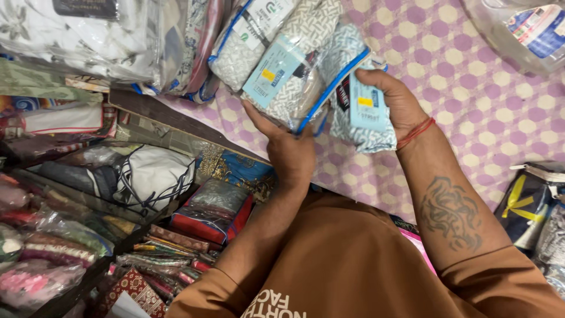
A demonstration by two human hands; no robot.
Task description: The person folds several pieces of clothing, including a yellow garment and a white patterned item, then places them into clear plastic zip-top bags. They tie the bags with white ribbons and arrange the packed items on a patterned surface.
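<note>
My left hand [289, 154] grips the lower edge of a clear plastic packet with blue trim [294, 70], which holds grey-and-white patterned cloth and bears a pale blue label. My right hand [393, 100], with a red thread at the wrist, clasps a second packet of blue-and-white patterned cloth [360, 118] with a similar label. The two packets touch, held above a purple bedsheet with cream dots [471, 94]. A third similar packet [244, 41] lies just left of them.
Larger bagged fabrics [88, 35] are piled at the top left. Shelves at the left hold a white bundle [154, 175], a red-edged packet [215, 212] and several folded colourful cloths [59, 247]. A dark bag with a yellow ribbon [524, 203] sits at the right.
</note>
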